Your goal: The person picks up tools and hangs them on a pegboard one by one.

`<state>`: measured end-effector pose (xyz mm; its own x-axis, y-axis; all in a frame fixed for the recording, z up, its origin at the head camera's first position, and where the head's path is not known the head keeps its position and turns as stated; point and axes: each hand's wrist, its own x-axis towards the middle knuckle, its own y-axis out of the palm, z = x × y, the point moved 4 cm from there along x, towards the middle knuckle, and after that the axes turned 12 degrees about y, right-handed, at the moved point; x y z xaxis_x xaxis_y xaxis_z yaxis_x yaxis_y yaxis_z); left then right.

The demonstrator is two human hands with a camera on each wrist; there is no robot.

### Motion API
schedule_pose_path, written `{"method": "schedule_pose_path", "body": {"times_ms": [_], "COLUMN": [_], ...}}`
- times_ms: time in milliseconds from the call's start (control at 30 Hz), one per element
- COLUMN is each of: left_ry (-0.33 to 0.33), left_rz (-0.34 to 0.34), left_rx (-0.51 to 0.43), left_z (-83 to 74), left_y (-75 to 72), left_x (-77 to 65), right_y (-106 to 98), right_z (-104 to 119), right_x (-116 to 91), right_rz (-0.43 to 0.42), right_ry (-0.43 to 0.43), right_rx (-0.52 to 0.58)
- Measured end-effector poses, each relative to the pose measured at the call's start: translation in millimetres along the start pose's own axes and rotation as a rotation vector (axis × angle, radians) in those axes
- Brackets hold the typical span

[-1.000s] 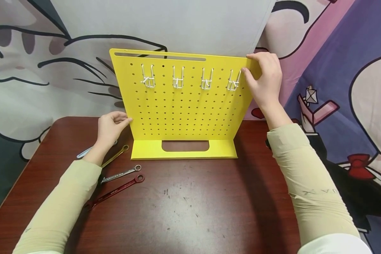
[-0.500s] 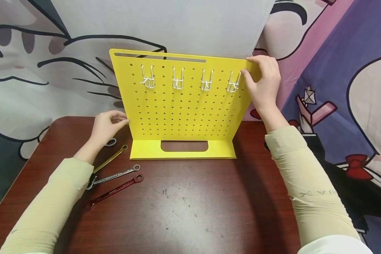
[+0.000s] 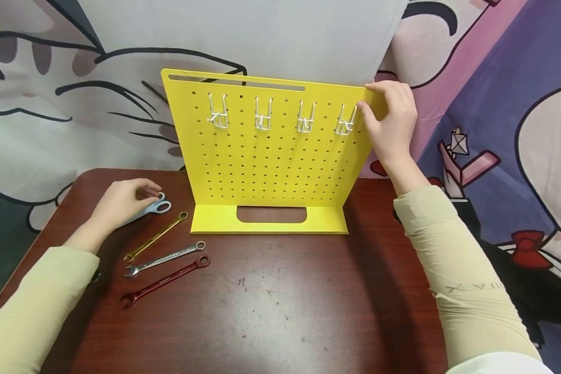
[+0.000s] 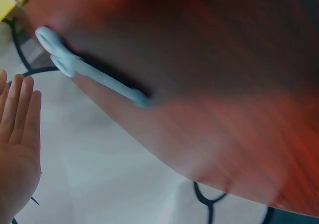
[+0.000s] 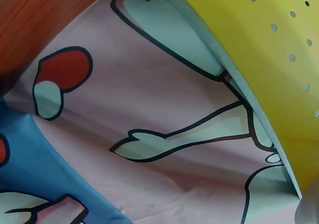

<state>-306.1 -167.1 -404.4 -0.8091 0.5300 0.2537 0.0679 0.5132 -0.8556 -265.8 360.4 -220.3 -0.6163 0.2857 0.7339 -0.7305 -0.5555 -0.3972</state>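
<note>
Left grip (image 3: 125, 202), relaxed and unclenched, held near light-blue scissors (image 3: 150, 209), laid far left on the counter (image 3: 271, 311). Gold wrench (image 3: 156, 237), silver wrench (image 3: 165, 258), red wrench (image 3: 165, 280), laid nearer in a row. Yellow pegboard (image 3: 273, 161) (four white hooks (image 3: 262, 123)), stood far centre, upper right corner pinched by right grip (image 3: 391, 120).

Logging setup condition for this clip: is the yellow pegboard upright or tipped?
Upright: the yellow pegboard stands on its base on the table, held near the top by the right hand.

L hand (image 3: 123, 202) now away from pegboard (image 3: 270, 162) edge, nr scissors (image 3: 148, 210), mid-left of frame; yellow wrench (image 3: 156, 236), lower left, now shows whole incl. bottom end.
</note>
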Motion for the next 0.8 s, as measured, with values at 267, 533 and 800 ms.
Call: {"method": "schedule_pose_path", "body": {"times_ms": [267,533,800], "left_ry": [-0.006,-0.05,-0.062], "left_rz": [0.079,0.125,0.121], "left_rx": [0.023,0.032,0.03], "left_z": [20.3,37.2,50.3], "left_y": [-1.1,4.5,8.7], "left_x": [-19.6,-27.7,-31.5], "right_y": [1.1,1.3,1.1], "right_z": [-0.4,-0.8,-0.4], "right_x": [0.0,0.4,-1.1], "right_rz": [-0.009,-0.009,-0.01], "right_ry": [-0.002,-0.005,-0.039], "right_rx": [0.003,0.01,-0.001]}}
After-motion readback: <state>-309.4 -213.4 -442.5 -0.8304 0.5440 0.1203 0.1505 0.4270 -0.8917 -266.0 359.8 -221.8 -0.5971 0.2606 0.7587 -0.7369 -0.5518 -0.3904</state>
